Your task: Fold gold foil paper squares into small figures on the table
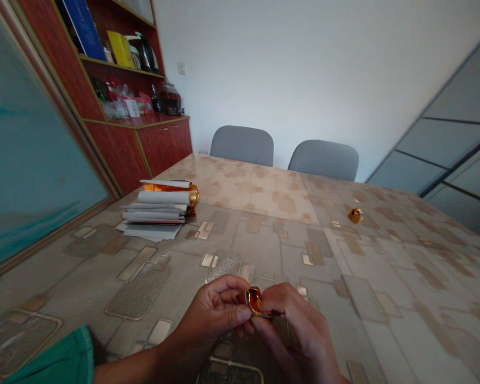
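Observation:
Between my two hands, just above the table near its front edge, is a small folded piece of gold paper (254, 300). It is shiny and curved, with a hollow that faces up. My left hand (218, 309) pinches its left side between thumb and fingers. On the other side, my right hand (304, 322) is closed on it, the index finger bent at the hollow and the thumb below. Parts of the paper are hidden behind my fingers. A similar folded gold paper piece (355, 215) sits farther off at the right.
A loose stack of grey-backed gold paper sheets (156, 217) lies on the left of the patterned tablecloth (240, 240). Two grey chairs (242, 145) stand at the far edge. A red-brown cabinet (166, 141) with bottles and a kettle is at the back left.

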A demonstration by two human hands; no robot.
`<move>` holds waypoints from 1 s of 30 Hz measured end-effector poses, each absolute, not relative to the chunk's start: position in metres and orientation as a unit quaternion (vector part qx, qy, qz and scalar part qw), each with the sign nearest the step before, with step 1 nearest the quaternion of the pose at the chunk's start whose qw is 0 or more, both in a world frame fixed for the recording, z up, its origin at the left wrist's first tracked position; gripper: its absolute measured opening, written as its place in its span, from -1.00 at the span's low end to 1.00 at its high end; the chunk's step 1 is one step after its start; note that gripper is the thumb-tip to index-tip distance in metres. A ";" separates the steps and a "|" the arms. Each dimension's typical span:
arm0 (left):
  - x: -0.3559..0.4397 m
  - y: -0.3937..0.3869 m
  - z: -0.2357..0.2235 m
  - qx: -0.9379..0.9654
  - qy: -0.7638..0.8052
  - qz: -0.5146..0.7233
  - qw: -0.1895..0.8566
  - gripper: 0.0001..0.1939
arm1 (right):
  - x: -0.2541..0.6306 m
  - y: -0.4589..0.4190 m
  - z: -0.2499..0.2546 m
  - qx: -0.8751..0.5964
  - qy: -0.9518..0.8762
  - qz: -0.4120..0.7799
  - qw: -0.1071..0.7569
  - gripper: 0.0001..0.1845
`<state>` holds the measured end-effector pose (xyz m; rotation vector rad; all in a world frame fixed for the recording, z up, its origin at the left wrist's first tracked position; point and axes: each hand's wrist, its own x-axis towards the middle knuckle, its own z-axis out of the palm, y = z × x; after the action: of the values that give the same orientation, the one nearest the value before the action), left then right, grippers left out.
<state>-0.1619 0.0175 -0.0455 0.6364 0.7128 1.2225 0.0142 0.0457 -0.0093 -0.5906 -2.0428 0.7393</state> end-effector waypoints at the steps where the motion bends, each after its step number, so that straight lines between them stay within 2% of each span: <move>1: -0.162 0.018 -0.046 0.286 0.318 0.553 0.715 -0.66 | 0.014 0.045 -0.009 -0.236 -0.818 0.302 0.428 -0.77; 7: -0.160 0.019 -0.047 0.295 0.324 0.555 0.707 -0.64 | 0.015 0.046 -0.008 -0.239 -0.821 0.304 0.420 -0.76; 13: -0.159 0.019 -0.044 0.285 0.339 0.563 0.698 -0.56 | 0.011 0.046 -0.010 -0.255 -0.795 0.357 0.420 -0.68; 18: -0.158 0.021 -0.044 0.300 0.353 0.558 0.689 -0.54 | 0.010 0.050 -0.012 -0.275 -0.782 0.348 0.438 -0.83; 22: -0.160 0.022 -0.042 0.323 0.391 0.547 0.666 -0.36 | 0.012 0.055 -0.014 -0.330 -0.751 0.368 0.438 -0.94; 24: -0.161 0.023 -0.040 0.331 0.416 0.550 0.645 -0.34 | 0.017 0.063 -0.017 -0.374 -0.735 0.358 0.438 -0.89; 30: -0.163 0.021 -0.038 0.359 0.434 0.535 0.630 -0.51 | 0.081 0.137 -0.023 -0.540 -0.676 0.230 0.446 -0.71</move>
<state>-0.1630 0.0206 -0.0380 0.8223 0.9936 1.2257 0.0808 0.1366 -0.0232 -1.3380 -1.6742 0.5708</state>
